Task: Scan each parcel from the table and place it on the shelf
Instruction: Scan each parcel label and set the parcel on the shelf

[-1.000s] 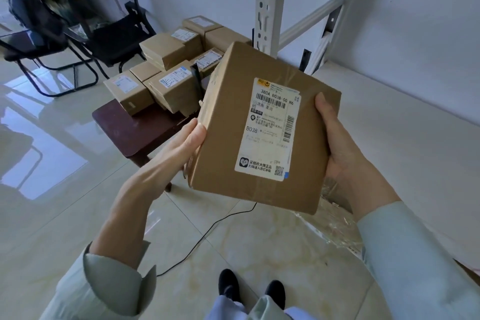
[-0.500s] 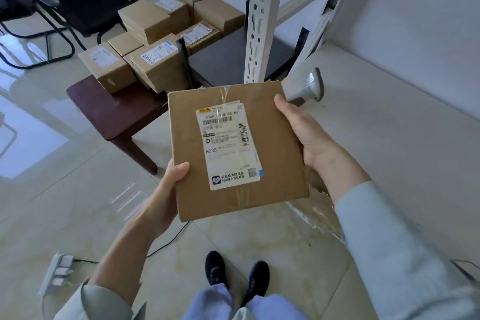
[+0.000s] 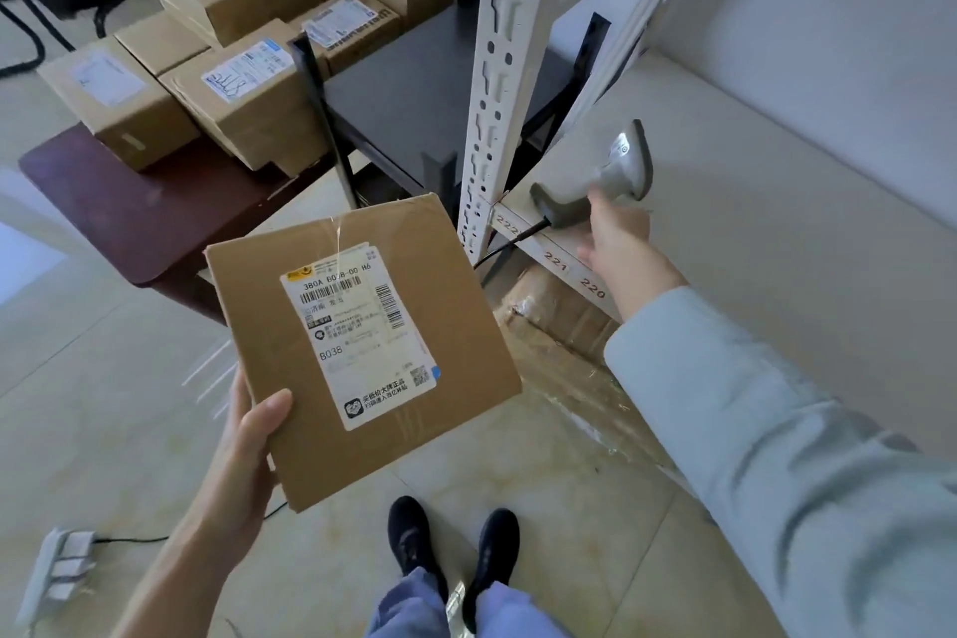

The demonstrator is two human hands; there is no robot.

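Observation:
A flat brown cardboard parcel (image 3: pixel 455 306) with a white shipping label facing up is held in front of me. My left hand (image 3: pixel 248 446) grips its lower left corner, thumb on top. My right hand (image 3: pixel 619 236) reaches out to the grey barcode scanner (image 3: pixel 611 171) lying on the white shelf (image 3: pixel 777 223), its fingers touching the scanner's handle. Several more labelled brown parcels (image 3: pixel 248 83) are stacked on the dark brown table (image 3: pixel 140 212) at the upper left.
A white perforated shelf post (image 3: pixel 497 83) rises in the middle. A dark shelf unit (image 3: pixel 430 83) stands behind it. A wrapped package (image 3: pixel 554 306) lies under the shelf. A power strip (image 3: pixel 57 570) and cable lie on the tiled floor at lower left. My shoes (image 3: pixel 450 549) are below.
My right hand has let go of the parcel and moved right to the scanner on the shelf. The parcel now rests in my left hand alone, lower and tilted.

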